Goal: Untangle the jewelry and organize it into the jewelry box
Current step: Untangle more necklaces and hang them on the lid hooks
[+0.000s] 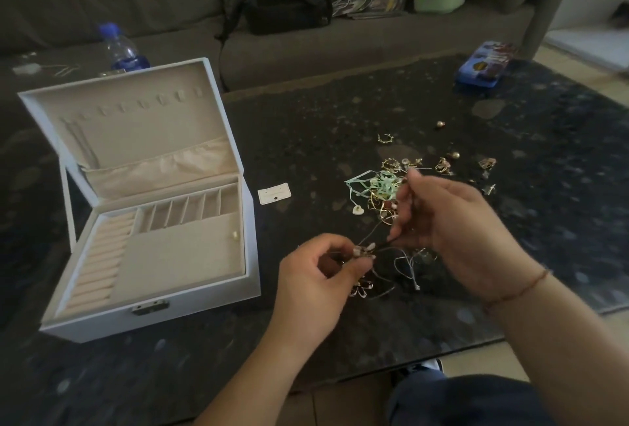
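Observation:
A white jewelry box (190, 293) stands open at the left of the dark table, its beige tray holding one small earring (235, 235). A tangled pile of gold jewelry and pale green ribbon (381, 187) lies right of center. My left hand (313, 282) pinches one end of a thin tangled chain (371, 245), and my right hand (456, 225) pinches the same chain a little higher. A gold pendant (362, 288) and silvery strands (406, 264) dangle below my hands.
Loose gold earrings and rings (446, 165) are scattered behind the pile. A small white card (275, 193) lies beside the box. A blue tin (485, 65) sits at the far right, a water bottle (121, 48) behind the box. A sofa holds a black backpack (289, 0).

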### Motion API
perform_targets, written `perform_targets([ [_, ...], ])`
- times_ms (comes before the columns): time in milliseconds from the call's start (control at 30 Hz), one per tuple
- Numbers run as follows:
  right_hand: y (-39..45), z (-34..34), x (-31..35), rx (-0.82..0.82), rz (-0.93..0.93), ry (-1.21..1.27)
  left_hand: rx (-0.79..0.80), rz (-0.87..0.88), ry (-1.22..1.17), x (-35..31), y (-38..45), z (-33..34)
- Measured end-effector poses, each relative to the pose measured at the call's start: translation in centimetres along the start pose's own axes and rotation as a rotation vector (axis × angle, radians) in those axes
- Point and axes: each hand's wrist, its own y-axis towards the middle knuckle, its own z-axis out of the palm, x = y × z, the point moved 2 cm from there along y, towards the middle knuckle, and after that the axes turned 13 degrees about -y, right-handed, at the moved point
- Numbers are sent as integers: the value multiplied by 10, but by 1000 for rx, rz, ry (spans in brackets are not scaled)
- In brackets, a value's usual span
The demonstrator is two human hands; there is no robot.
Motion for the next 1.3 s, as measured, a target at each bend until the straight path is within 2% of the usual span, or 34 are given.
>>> perform_targets([
  [100, -13, -12, 17, 98, -28, -212, -84, 59, -36, 2, 5, -8],
  [167, -19, -20, 19, 136, 17, -549, -130, 107, -19, 2, 6, -11],
  [233, -17, -26, 12, 68, -21, -977, -143, 111, -43, 3, 7, -10],
  [300, -12, -22, 4, -43, -158, -1199, -137, 100, -52, 5, 6, -7],
  [367, -10, -8, -2, -48, -235, -1153, -132, 93, -95, 6, 4, -3],
  [433, -8, 5, -8, 19, -224, -1043, -139, 102, -152, 6, 2, -2],
  [533, -9, 16, -12, 101, -97, -841, -153, 123, -214, 5, 0, -4],
  [600, -12, 19, -13, 141, -12, -632, -127, 140, -232, 5, -2, -5],
  [667, -14, 20, -12, 140, 11, -535, -78, 163, -218, 4, -3, -7],
  [800, -13, 15, -11, 40, -72, -621, -19, 190, -144, 6, 0, -12],
  [900, -10, 10, -14, -36, -123, -761, -59, 218, -6, 8, 4, -16],
  [1000, -8, 5, -14, -113, -190, -875, -158, 122, 65, 11, 8, -21],
  [1067, -9, 2, -12, -162, -224, -903, -170, 11, 103, 12, 11, -24],
  [1133, -8, 0, -11, -200, -237, -884, -128, -40, 159, 8, 8, -25],
  [1233, -8, 0, -9, -195, -246, -773, -95, 103, 235, -11, 4, -17],
  [1300, -9, 3, -8, -154, -258, -677, -38, 105, 178, -22, 9, -8],
])
